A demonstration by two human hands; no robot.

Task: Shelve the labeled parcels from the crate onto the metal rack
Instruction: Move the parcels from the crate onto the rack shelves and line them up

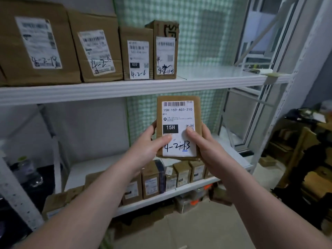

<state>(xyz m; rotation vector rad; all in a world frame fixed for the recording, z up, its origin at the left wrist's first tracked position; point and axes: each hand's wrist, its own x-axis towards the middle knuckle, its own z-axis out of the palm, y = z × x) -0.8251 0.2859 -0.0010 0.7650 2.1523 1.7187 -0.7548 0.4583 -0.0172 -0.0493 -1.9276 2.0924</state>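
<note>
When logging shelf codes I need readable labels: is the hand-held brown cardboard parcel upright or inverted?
Upright: the brown cardboard parcel, gripped by left hand and right hand, shows its barcode uppermost.

A plain grey wall [93, 126] closes the left of the room, and beside it hangs a green-and-white checked cloth [206, 33]. To the right is a white-framed window [258, 33], which lets in pale, cool daylight. The white metal rack [125, 90] stands in front of wall and cloth. Flattened brown cardboard [188, 230] covers the floor. At far left a clear plastic bottle [29, 169] stands on a dark surface. At far right, dim wooden furniture [296, 155] is crowded with blurred dark things.
</note>
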